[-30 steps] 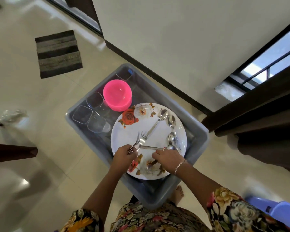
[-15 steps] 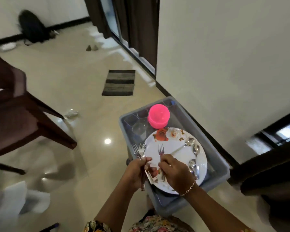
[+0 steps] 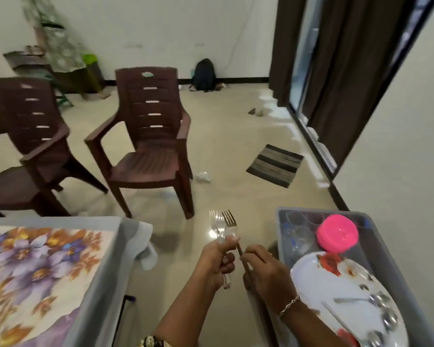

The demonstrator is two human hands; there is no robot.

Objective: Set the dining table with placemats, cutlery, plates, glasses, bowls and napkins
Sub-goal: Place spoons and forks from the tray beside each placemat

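My left hand (image 3: 219, 259) is closed around a bunch of steel forks (image 3: 223, 225), held upright with the tines up, over the floor between the table and the tub. My right hand (image 3: 267, 274) pinches the lower handle of one of those forks, right beside the left hand. To the right a grey plastic tub (image 3: 282, 222) holds a white floral plate (image 3: 333, 284) with several spoons (image 3: 383, 303) on it, a pink bowl (image 3: 337, 232) and clear glasses (image 3: 298, 237). The dining table (image 3: 103, 271) with its floral cloth lies at the lower left.
Two dark brown plastic chairs (image 3: 150, 146) (image 3: 25, 146) stand beyond the table. A striped floor mat (image 3: 276, 165) lies near the dark curtains (image 3: 336, 71) on the right. A black backpack (image 3: 204, 75) leans on the far wall. Bare tiled floor lies between table and tub.
My view has swung left and up from the tub toward the table and chairs. The fork in my right hand has joined the forks in my left hand, now lifted clear of the plate.
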